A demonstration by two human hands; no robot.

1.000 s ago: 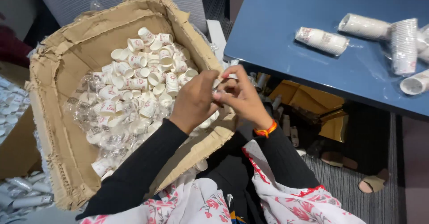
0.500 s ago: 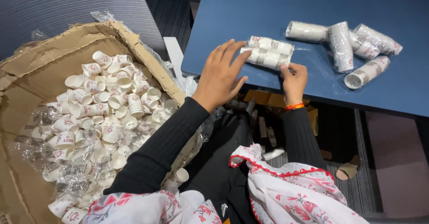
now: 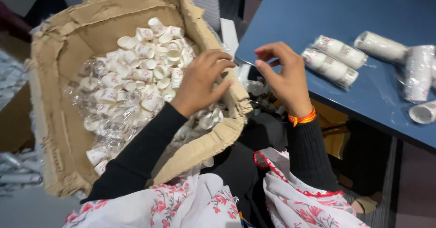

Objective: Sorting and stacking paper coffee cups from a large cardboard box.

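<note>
Both of our hands hover empty between the box and the table. Our left hand hangs over the near right rim of the cardboard box, fingers loosely curled and partly spread, gripping nothing; its fingertips lie just above the torn cardboard edge. Our right hand is raised just beside it, at the corner of the blue table, with the thumb and fingers bent toward each other in a loose pinch that holds nothing we can see. An orange band circles our right wrist, and black sleeves cover both forearms.

Loose small white paper cups fill the box, many lying on their sides among crumpled clear plastic wrap. A few cups sit right under our left hand, near the sagging rim.

On the table, to the right of our right hand and apart from it, two wrapped sleeves of stacked cups lie side by side. Farther right, more wrapped sleeves lie at angles, one with its open mouth facing us at the table's edge.

White cloth with a red floral print covers our lap below.
</note>
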